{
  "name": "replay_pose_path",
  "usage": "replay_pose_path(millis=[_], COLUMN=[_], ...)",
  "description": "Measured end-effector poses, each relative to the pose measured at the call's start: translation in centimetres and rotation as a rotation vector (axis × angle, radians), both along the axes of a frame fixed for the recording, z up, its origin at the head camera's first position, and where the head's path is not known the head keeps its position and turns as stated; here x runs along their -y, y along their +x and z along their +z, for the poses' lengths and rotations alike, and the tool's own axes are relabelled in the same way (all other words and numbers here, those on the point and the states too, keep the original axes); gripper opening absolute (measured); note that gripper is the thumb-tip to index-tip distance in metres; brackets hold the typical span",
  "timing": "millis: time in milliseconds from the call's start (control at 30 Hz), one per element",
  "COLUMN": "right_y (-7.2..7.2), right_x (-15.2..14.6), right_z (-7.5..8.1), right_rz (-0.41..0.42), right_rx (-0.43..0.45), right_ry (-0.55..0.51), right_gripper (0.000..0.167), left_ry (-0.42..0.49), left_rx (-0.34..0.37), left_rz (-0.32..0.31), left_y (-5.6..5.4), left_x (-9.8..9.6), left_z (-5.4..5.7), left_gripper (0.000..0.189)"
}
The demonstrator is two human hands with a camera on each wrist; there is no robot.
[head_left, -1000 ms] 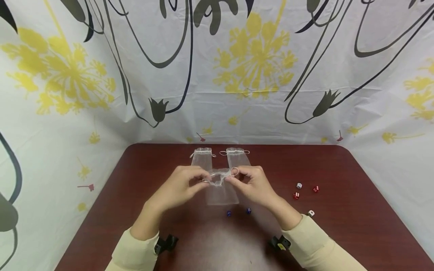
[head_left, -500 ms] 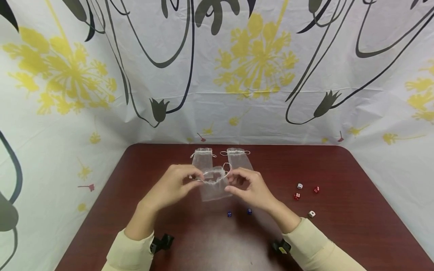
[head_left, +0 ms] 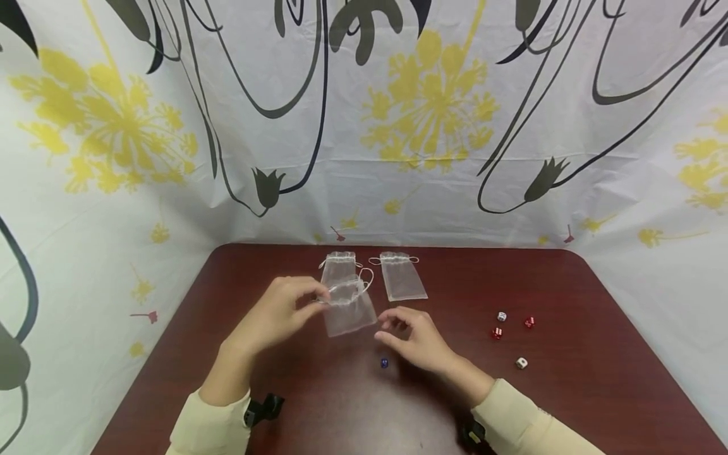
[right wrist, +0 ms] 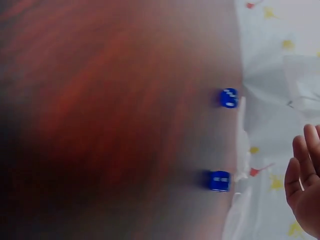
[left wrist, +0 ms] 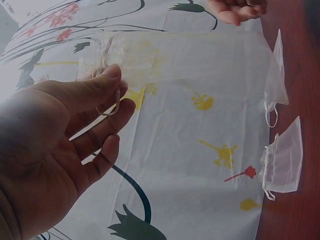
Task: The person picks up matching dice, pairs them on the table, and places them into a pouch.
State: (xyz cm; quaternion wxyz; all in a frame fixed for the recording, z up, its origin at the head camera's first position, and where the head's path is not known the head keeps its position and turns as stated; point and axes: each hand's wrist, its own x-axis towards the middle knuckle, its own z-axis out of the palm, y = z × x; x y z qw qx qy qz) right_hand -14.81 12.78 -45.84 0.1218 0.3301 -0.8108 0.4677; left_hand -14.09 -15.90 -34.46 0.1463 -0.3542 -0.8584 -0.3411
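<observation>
My left hand [head_left: 279, 313] pinches the rim of a sheer white drawstring pouch [head_left: 351, 317] between thumb and fingers. The pouch's mouth gapes, and one cord loop sticks up at its right. In the left wrist view the cord hangs beside the thumb of the left hand [left wrist: 75, 120]. My right hand [head_left: 418, 340] is apart from the pouch, loosely bent and holding nothing, above the table. Just below it lies a blue die [head_left: 384, 363]. The right wrist view shows two blue dice [right wrist: 229, 98]; in the head view the second is hidden by the right hand.
Two more sheer pouches lie flat at the back, one [head_left: 339, 261] partly behind the held pouch, the other [head_left: 404, 278] to its right. On the right of the table [head_left: 341, 404] are two red dice [head_left: 530, 321] and two white dice [head_left: 521, 363]. A patterned cloth [head_left: 352, 126] hangs behind.
My right hand has let go of the pouch rim and moved down towards the blue dice, covering one. My left hand has carried the pouch slightly left.
</observation>
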Motion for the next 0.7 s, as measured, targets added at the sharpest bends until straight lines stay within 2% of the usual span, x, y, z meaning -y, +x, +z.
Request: replay_pose_path(millis=[133, 300, 467, 600, 700], right_y=[0.3, 0.5, 0.4, 0.4, 0.5], right_x=[0.2, 0.2, 0.0, -0.1, 0.0], right_z=[-1.1, -1.9, -2.7, -3.1, -3.1], right_rz=[0.014, 0.045, 0.102, 0.166, 0.177], right_rx=[-0.001, -0.002, 0.039, 0.035, 0.015], right_ry=[0.029, 0.119, 0.196, 0.273, 0.352], right_gripper=[0.020, 0.023, 0.023, 0.026, 0.028], left_ry=[-0.005, 0.002, -0.001, -0.013, -0.015], left_rx=[0.009, 0.011, 0.012, 0.017, 0.024], left_rz=[0.016, 0.022, 0.019, 0.020, 0.018], left_y=[0.1, 0.2, 0.2, 0.2, 0.2], left_x=[0.2, 0.3, 0.3, 0.3, 0.3], left_z=[-0.1, -0.2, -0.3, -0.3, -0.3], left_gripper=[0.019, 0.019, 0.020, 0.019, 0.019])
